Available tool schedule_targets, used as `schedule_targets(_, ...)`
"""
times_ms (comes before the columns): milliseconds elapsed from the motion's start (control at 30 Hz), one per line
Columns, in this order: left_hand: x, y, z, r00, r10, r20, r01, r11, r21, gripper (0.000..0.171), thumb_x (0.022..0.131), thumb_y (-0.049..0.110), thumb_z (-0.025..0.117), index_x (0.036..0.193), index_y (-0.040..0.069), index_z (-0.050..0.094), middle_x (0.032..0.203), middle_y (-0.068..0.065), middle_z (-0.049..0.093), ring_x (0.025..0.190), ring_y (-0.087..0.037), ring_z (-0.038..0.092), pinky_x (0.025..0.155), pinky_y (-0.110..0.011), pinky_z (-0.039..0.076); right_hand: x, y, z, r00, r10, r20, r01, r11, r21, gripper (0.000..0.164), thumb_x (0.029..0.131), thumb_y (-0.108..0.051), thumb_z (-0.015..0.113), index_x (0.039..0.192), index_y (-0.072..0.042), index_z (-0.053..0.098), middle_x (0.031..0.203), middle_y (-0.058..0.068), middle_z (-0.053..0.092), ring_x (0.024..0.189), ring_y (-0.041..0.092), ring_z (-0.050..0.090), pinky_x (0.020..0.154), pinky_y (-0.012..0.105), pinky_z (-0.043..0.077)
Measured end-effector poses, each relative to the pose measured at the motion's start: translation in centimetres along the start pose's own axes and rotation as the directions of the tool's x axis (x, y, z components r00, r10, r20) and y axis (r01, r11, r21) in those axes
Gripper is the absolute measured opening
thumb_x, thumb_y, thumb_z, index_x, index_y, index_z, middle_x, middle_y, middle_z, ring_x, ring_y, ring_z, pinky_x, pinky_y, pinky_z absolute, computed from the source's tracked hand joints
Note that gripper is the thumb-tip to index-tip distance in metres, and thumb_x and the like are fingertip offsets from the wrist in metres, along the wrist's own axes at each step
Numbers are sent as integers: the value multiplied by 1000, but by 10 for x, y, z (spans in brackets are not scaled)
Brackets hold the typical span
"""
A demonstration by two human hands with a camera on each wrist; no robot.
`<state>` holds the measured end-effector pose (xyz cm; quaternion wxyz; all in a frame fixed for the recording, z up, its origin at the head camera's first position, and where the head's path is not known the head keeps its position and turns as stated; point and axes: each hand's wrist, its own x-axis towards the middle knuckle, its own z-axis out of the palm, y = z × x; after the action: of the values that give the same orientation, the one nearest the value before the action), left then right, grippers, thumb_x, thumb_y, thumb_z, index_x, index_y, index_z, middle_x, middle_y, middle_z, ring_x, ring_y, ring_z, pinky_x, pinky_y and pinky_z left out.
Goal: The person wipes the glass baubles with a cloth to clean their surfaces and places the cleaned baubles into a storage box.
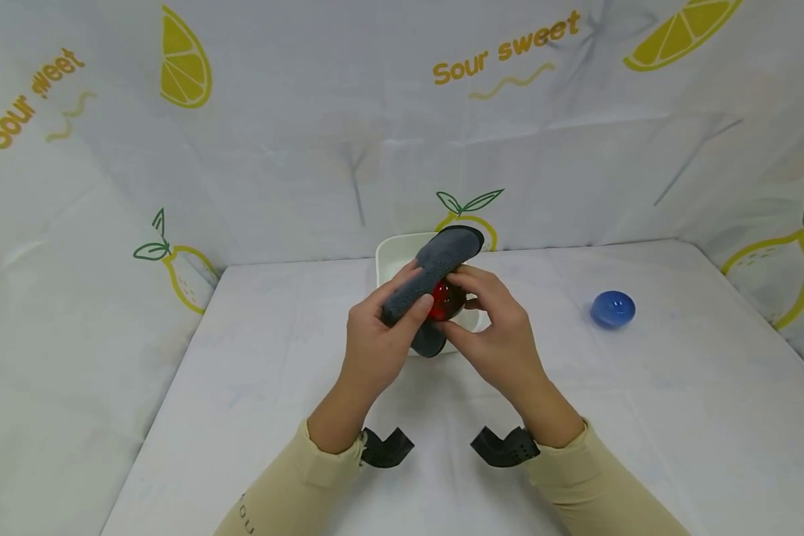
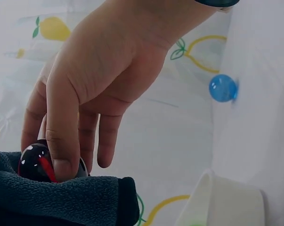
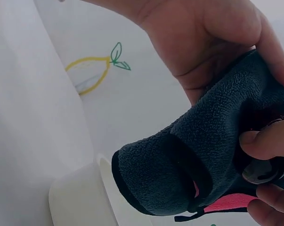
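My left hand grips a folded dark grey-blue cloth with black edging, wrapped partly round a shiny red ball. Fingers and thumb of my right hand pinch the ball from the right side, against the cloth. Up close in the left wrist view, the ball looks dark and glossy with a red streak, its lower part hidden by the cloth. A pink underside and a small loop show on the cloth in the right wrist view.
Behind the hands stands a white plastic container, partly hidden by cloth and hands. To the right, a clear blue ball sits on the white-covered table. A white lemon-print sheet rises at the back and sides.
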<state>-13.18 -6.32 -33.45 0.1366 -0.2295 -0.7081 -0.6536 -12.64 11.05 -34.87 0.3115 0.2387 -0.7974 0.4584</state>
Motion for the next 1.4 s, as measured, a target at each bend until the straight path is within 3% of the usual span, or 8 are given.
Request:
schedule_targets(300,0,1,0,1000,-22,2,22,1000,2,35,97,18,64,130,8,65,140,0,58,129,-15,55,99,-34,50,0,1,3,993,-118,-27,113,984,-140,58,72,3,85,125,1,63,129,13,62,112,24,61,95,14,47)
schedule_targets(400,0,3,0,1000,-24,7,24,1000,4,35,98,18,63,131,7,64,140,0,58,129,-15,55,100,-35,50,-1,2,5,992,-115,-61,106,986,-129,61,70,3,86,126,1,62,127,13,63,109,24,62,90,18,51)
schedule_targets(600,0,6,0,998,-55,38,55,998,-8,37,98,18,62,134,8,62,142,3,56,130,-14,54,101,-39,49,-2,2,4,988,105,-110,-96,992,84,64,70,2,87,128,-2,59,120,10,65,90,19,67,79,20,55)
schedule_targets(800,-1,5,1,997,-58,45,59,998,-14,38,99,18,61,135,9,61,142,5,56,131,-13,53,101,-39,49,1,-2,0,925,376,-56,-340,885,319,58,75,3,83,126,2,55,112,11,66,86,15,68,76,21,58)
schedule_targets(933,-1,4,1,998,-51,40,52,998,-30,38,99,19,61,136,10,61,142,5,56,131,-13,53,100,-37,50,2,-3,-2,891,454,-24,-411,826,386,48,78,2,80,118,3,54,104,6,67,83,16,67,75,22,58)
schedule_targets(1067,-1,4,0,999,-37,26,38,998,-50,37,99,19,61,135,10,61,142,4,57,130,-13,54,100,-35,49,1,-5,-1,916,396,-66,-344,859,378,43,77,5,80,114,4,57,101,1,68,83,16,66,74,21,58)
schedule_targets(1233,-1,4,0,1000,-2,0,2,998,-71,37,98,16,62,134,8,61,139,2,59,130,-13,55,102,-33,48,-4,-7,4,966,210,-149,-152,933,327,48,73,12,79,116,6,60,112,7,67,86,12,67,77,20,57)
schedule_targets(1400,1,3,-3,998,22,-56,-26,996,-84,36,98,14,61,132,4,62,133,-6,64,125,-15,59,99,-33,51,-7,-7,11,988,43,-150,-2,964,264,59,69,13,82,123,4,59,127,15,64,88,12,66,79,22,57)
